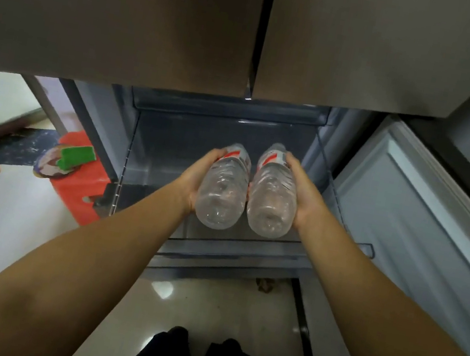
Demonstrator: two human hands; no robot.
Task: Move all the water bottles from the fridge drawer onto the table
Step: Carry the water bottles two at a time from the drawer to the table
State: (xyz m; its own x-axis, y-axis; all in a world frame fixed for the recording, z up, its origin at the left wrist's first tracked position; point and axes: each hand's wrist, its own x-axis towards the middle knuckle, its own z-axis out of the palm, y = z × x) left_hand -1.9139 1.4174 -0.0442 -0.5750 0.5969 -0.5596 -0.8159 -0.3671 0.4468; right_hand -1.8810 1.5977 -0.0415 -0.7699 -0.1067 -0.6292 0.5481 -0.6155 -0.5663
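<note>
Head view, both arms extended over open fridge drawer. Left hand grips left water bottle along its outer side; right hand grips right water bottle likewise. Bottles clear, red-and-white labels, side by side and touching, bases toward the camera, over the drawer interior. Upper fridge doors closed. Red stool on the floor to the left.

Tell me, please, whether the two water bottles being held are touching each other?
Cannot tell: in the head view the left bottle and right bottle sit side by side, edges meeting near mid-body, but actual contact isn't plain.
</note>
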